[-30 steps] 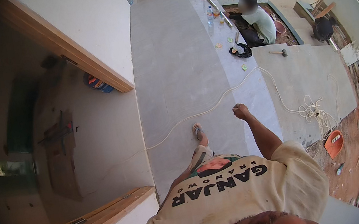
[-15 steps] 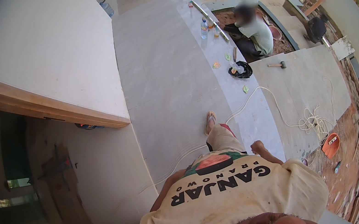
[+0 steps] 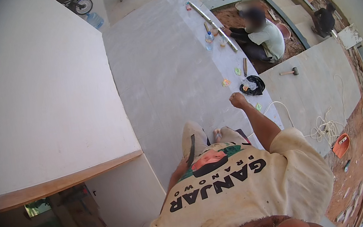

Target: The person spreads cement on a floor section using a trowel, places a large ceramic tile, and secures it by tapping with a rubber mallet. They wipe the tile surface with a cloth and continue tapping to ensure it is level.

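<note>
My right hand point(image 3: 237, 100) is stretched out ahead of me over the pale tiled floor point(image 3: 162, 78), its fingers curled in and nothing visible in them. The black plastic bag point(image 3: 259, 84) on the floor is the thing nearest to it in the picture, apart from the hand. Small wrappers, one orange point(image 3: 226, 82) and one green point(image 3: 237, 71), lie by the bag. Down my left side hangs my left arm point(image 3: 173, 180); its hand is hidden beside my trousers point(image 3: 193, 137).
A co-worker point(image 3: 268, 37) crouches in a dirt bed beyond a long metal bar point(image 3: 213, 25) and a water bottle point(image 3: 209, 41). Rightward lie a mallet point(image 3: 295, 70), a tangled white cord point(image 3: 327, 128) and an orange container point(image 3: 340, 146). A white wall point(image 3: 43, 96) stands left.
My right arm has swung forward from beside my body toward the bag. My legs have shifted in a step, and the view has turned, bringing more of the left wall and motorbike in.
</note>
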